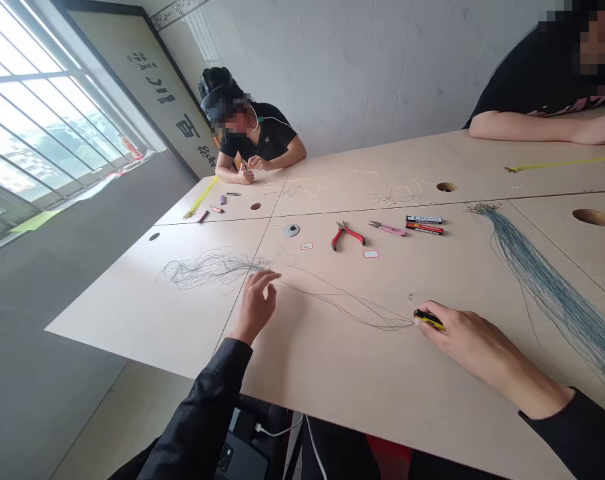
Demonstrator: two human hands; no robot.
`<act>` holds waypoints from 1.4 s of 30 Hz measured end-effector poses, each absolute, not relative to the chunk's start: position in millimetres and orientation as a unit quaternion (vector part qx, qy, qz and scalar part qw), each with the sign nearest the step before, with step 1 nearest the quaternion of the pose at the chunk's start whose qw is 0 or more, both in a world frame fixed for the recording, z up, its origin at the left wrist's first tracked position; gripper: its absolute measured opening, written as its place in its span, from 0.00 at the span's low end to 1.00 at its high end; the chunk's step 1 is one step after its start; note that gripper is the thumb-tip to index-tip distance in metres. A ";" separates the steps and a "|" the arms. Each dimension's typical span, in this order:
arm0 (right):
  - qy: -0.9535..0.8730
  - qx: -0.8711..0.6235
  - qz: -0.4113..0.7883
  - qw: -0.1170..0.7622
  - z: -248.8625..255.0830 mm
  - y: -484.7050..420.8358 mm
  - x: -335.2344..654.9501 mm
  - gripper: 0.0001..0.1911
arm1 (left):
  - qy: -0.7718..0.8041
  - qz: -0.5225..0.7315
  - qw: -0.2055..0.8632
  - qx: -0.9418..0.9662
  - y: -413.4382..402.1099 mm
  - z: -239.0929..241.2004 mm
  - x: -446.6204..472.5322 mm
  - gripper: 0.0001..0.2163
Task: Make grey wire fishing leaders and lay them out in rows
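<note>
My left hand (pixel 258 298) is over the table at the end of a bundle of thin dark threads (pixel 207 267). Its fingers are bent forward and the thumb stands apart from them; I see nothing gripped there. A few long loose strands (pixel 342 300) run from this bundle across to my right hand (pixel 462 337). That hand is closed around a yellow and black lighter (pixel 430 319). The strands' ends meet at its thumb and fingertips; whether they are pinched there I cannot tell. A tiny dark scrap of thread (pixel 410 297) lies just beyond the lighter.
Red-handled pliers (pixel 347 235), a pink cutter (pixel 388 229), two lighters (pixel 425 225), a round grey disc (pixel 291 231) and small labels (pixel 371 254) lie further back. A blue-green thread bundle (pixel 547 267) stretches along the right. Two people sit across the table, which has round holes (pixel 446 187).
</note>
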State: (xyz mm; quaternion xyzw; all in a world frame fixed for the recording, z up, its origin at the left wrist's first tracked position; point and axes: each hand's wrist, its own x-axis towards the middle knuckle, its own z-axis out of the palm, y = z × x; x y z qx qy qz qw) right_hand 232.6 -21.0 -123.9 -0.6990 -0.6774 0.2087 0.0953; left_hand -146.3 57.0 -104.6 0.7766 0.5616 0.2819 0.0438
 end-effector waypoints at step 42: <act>-0.642 -0.719 0.204 0.173 -90.1 9.9 247.6 0.11 | 0.347 0.162 0.120 0.916 64.8 -115.5 -71.0 0.16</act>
